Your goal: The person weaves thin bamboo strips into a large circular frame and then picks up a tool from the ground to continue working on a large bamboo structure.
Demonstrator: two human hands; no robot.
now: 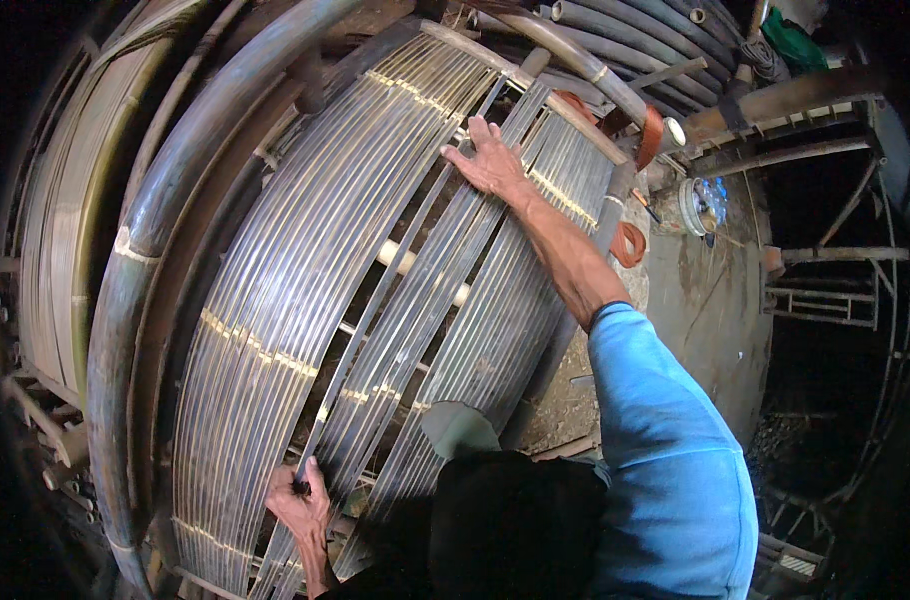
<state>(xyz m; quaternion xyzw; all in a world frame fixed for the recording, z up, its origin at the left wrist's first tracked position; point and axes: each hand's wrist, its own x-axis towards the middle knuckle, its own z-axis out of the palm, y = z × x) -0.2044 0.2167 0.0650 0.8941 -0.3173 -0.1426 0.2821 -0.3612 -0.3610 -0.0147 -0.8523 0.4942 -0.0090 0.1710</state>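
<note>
A slatted bamboo panel (275, 270), its long dark strips tied across by pale bands, stretches in front of me. Between its wide left section and a narrow middle group of strips (415, 320) runs a single bamboo slat (361, 332), with gaps beside it. Low on that slat, my left hand (300, 505) is closed, thumb and fingers on either side of it. Near the far end, my right hand (492, 163) straddles the same slat between thumb and fingers. Pale bamboo crossbars (396, 256) show through the gaps underneath.
A thick curved bamboo pole (165, 200) borders the left, with another slatted piece (60, 230) beyond it. Dark poles (635, 45) are stacked at the far side. An orange strap coil (628, 245) and a clear bucket (697, 206) lie to the right on the floor.
</note>
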